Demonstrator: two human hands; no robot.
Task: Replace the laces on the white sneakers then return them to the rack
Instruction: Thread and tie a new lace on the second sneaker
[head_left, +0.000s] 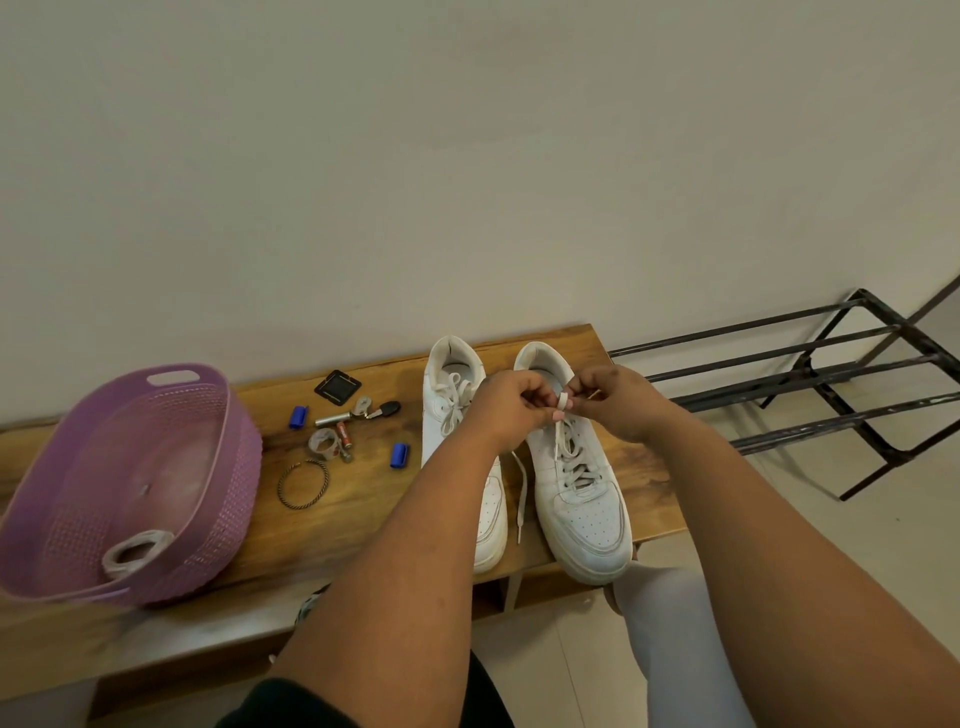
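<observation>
Two white sneakers stand side by side on the wooden bench (322, 525), toes towards me. The right sneaker (582, 493) is laced up most of its tongue. Over its top eyelets my left hand (511, 410) and my right hand (618, 400) pinch the white lace (562, 400) between curled fingers. A loose lace end (521, 493) hangs down between the shoes. My left forearm covers part of the left sneaker (454, 395), whose lace lies loosely tied near its opening.
A purple plastic basket (228, 467) with a coiled white lace (136, 551) inside sits at the bench's left. Small items lie mid-bench: blue clips (400, 455), batteries, a key, a bangle (303, 483), a black square. The black metal shoe rack (810, 379) stands right.
</observation>
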